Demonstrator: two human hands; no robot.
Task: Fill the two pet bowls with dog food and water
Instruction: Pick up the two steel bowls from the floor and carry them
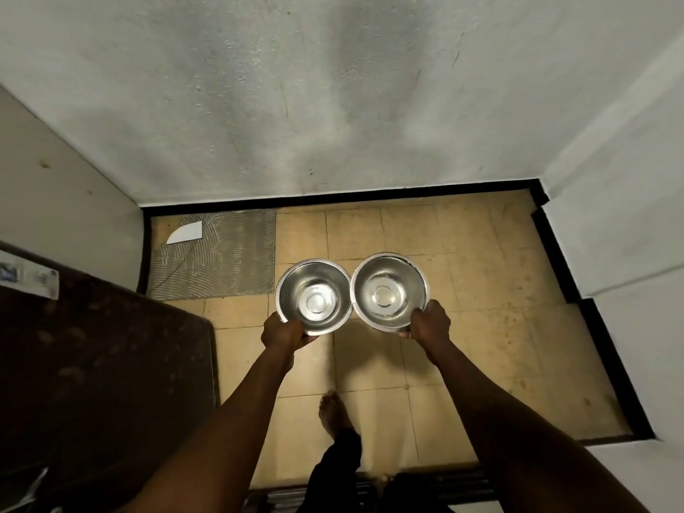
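Two round steel pet bowls are held side by side above the tiled floor, their rims touching. My left hand (283, 333) grips the near rim of the left bowl (314, 296). My right hand (429, 322) grips the near rim of the right bowl (388, 290). Both bowls show bare shiny insides with nothing in them. No dog food or water source is in view.
A dark brown counter (103, 364) stands at the left, close to my left arm. White walls (333, 98) close off the space ahead and at the right. A grey patch with a white shard (185, 233) lies on the floor (481, 290). My bare foot (333, 412) is below.
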